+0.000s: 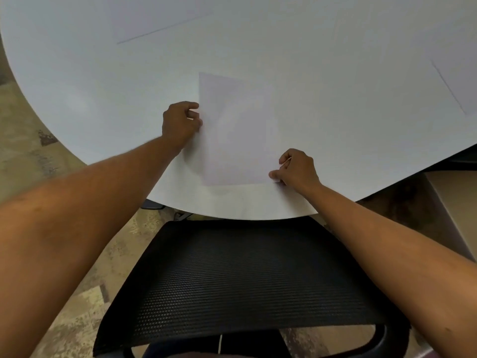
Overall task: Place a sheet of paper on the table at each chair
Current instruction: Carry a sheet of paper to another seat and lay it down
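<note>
A white round table (309, 47) fills the upper view, with a black mesh chair (245, 280) tucked at its near edge over a mottled floor (31, 156); two other sheets (154, 19) are faintly seen lying flat further across the table, one far left, one far right. One sheet of paper (237, 135) is laid flat on the table just beyond the chair. It is pinched at its left edge by the left hand (179, 122) and at its near right corner by the right hand (299, 167), hands well apart.
</note>
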The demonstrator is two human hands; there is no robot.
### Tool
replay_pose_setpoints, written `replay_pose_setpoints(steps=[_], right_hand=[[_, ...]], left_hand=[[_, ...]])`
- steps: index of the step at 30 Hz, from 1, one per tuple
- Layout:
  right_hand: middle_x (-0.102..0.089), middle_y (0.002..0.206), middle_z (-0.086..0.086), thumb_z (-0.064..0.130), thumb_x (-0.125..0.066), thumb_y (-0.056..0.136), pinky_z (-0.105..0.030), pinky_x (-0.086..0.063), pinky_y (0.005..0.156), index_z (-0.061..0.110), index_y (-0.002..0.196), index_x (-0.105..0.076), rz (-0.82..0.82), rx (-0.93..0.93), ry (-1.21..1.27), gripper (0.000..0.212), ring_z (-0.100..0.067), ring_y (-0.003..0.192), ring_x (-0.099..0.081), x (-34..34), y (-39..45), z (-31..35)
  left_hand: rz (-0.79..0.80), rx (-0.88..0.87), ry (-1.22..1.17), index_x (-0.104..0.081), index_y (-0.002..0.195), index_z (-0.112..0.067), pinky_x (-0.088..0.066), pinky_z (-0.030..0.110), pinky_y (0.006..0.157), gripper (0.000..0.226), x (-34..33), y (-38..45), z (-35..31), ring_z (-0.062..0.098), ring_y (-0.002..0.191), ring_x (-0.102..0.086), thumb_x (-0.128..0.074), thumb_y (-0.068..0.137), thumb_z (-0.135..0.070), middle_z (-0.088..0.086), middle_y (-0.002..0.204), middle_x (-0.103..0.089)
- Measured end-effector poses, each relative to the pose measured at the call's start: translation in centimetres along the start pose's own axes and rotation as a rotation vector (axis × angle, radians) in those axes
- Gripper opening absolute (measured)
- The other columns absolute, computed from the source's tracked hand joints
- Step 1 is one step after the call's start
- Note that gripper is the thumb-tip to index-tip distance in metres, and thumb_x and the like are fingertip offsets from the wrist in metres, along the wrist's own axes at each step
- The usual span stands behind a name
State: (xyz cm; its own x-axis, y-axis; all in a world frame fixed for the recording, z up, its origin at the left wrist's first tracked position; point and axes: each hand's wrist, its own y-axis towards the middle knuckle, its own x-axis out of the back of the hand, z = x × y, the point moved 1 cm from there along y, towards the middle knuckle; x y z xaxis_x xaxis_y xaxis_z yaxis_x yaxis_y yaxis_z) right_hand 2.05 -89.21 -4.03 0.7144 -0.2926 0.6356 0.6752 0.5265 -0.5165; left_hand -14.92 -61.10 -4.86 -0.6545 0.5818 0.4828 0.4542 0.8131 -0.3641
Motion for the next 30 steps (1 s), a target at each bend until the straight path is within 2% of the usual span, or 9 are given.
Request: replay_pose_setpoints(steps=[2,4,7,9,11,14,16,20,30], right_hand=[[-0.073,0.088,-0.008,0.018,-0.092,0.070,-0.035,-0.056,0.074,0.011,0.101,-0.060,-0.010,0.018,-0.020,0.046,-0.025,0.080,-0.072,-0.1,0.1,-0.2],[-0.071,0.089,-0.006,0.023,-0.092,0.072,-0.031,-0.052,0.069,0.013,0.104,-0.057,-0.016,0.033,-0.036,0.049,-0.023,0.080,-0.069,-0.1,0.1,-0.4],[-0.071,0.090,-0.007,0.030,-0.093,0.071,-0.032,-0.053,0.070,0.015,0.104,-0.057,-0.003,0.038,-0.035,0.051,-0.025,0.080,-0.070,-0.1,0.1,-0.9],[-0.070,0.093,-0.006,0.034,-0.092,0.071,-0.035,-0.055,0.073,0.016,0.104,-0.058,-0.010,0.063,-0.009,0.051,-0.025,0.080,-0.069,0.3,0.1,-1.3],[-0.066,0.105,-0.004,0.037,-0.090,0.075,-0.034,-0.053,0.080,0.018,0.111,-0.062,-0.050,0.194,-0.085,0.050,-0.023,0.091,-0.065,0.9,-0.1,-1.7],[-0.056,0.141,0.000,0.042,-0.083,0.083,-0.037,-0.043,0.102,0.024,0.136,-0.062,0.000,0.411,-0.346,0.060,-0.028,0.127,-0.049,1.4,-0.1,-2.2],[-0.049,0.155,0.004,0.046,-0.079,0.086,-0.045,-0.038,0.109,0.029,0.143,-0.060,0.017,0.462,-0.439,0.063,-0.032,0.138,-0.040,1.5,0.2,-2.6],[-0.043,0.162,0.009,0.051,-0.074,0.089,-0.049,-0.035,0.109,0.033,0.147,-0.058,-0.009,0.470,-0.477,0.062,-0.033,0.142,-0.036,1.7,1.1,-2.5],[-0.043,0.163,0.013,0.052,-0.072,0.090,-0.048,-0.036,0.106,0.032,0.149,-0.056,-0.039,0.490,-0.500,0.064,-0.029,0.142,-0.037,1.8,2.2,-2.1]], left_hand=[[-0.005,-0.033,0.059,-0.065,0.138,-0.019,-0.062,0.044,0.092,0.066,0.3,0.1,0.5,0.023,0.085,-0.070,-0.084,0.074,-0.013,0.000,0.114,-0.074],[0.018,-0.191,0.260,-0.058,0.145,-0.019,-0.054,0.036,0.098,0.072,0.7,-0.5,0.8,0.025,0.106,-0.065,-0.088,0.080,-0.027,0.006,0.136,-0.062],[0.115,-0.532,0.655,-0.057,0.146,-0.021,-0.045,0.047,0.110,0.074,1.3,-1.4,1.9,0.034,0.137,-0.048,-0.071,0.088,-0.064,0.007,0.152,-0.050],[0.219,-0.656,0.811,-0.056,0.147,-0.025,-0.041,0.053,0.116,0.089,1.8,-1.6,2.8,0.036,0.145,-0.042,-0.055,0.083,-0.086,0.005,0.159,-0.048],[0.273,-0.717,0.910,-0.051,0.152,-0.028,-0.037,0.054,0.118,0.100,2.1,-1.7,3.2,0.035,0.149,-0.039,-0.047,0.077,-0.095,0.003,0.164,-0.043],[0.292,-0.712,0.983,-0.042,0.158,-0.032,-0.033,0.054,0.119,0.109,2.1,-2.0,2.7,0.033,0.152,-0.033,-0.047,0.072,-0.098,-0.002,0.170,-0.034],[0.286,-0.701,0.998,-0.040,0.159,-0.034,-0.033,0.055,0.117,0.110,2.1,-2.1,2.3,0.033,0.151,-0.034,-0.045,0.070,-0.099,-0.004,0.171,-0.032],[0.291,-0.667,1.017,-0.038,0.160,-0.035,-0.033,0.056,0.116,0.112,2.0,-1.4,1.3,0.036,0.147,-0.036,-0.044,0.069,-0.099,-0.004,0.173,-0.029],[0.315,-0.617,1.030,-0.036,0.161,-0.036,-0.035,0.057,0.115,0.117,1.8,-0.1,0.1,0.039,0.146,-0.035,-0.043,0.064,-0.099,-0.005,0.174,-0.026]])
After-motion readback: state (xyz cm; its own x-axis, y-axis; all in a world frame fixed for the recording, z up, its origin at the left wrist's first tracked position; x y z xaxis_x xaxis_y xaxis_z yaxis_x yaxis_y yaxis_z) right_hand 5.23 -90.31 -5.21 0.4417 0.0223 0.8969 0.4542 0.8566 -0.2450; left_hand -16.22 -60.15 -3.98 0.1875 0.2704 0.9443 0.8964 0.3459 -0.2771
